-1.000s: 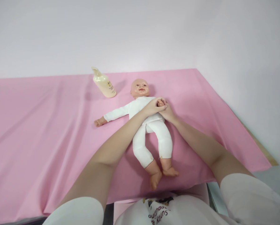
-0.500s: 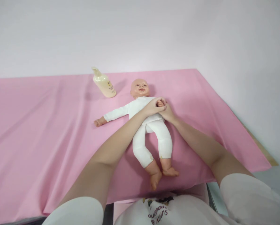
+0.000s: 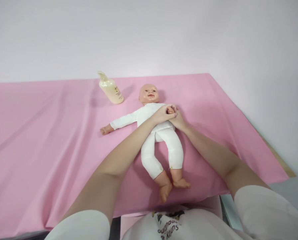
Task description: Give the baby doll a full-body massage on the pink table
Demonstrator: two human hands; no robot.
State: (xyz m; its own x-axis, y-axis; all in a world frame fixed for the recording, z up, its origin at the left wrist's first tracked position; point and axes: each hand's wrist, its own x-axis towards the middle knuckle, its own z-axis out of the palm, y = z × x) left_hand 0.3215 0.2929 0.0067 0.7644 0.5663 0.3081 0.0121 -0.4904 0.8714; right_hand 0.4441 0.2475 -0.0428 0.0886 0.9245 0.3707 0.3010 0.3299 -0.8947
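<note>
A baby doll [image 3: 155, 133] with a white cloth body lies on its back, head away from me and feet toward me. My left hand [image 3: 163, 113] reaches across its chest and is closed around the doll's hand [image 3: 170, 110], whose small fingers show between mine. From the right, my right hand [image 3: 179, 119] is closed on the same doll hand, touching my left hand. Most of my right fingers are hidden behind it. The doll's other arm [image 3: 124, 120] lies stretched out to the left on the cloth.
A cream pump bottle [image 3: 111, 90] stands to the left of the doll's head. A pink cloth [image 3: 71, 133] with folds at the left covers the table. Behind it rises a pale wall [image 3: 149, 36]. A wooden edge [image 3: 280, 158] shows at the right.
</note>
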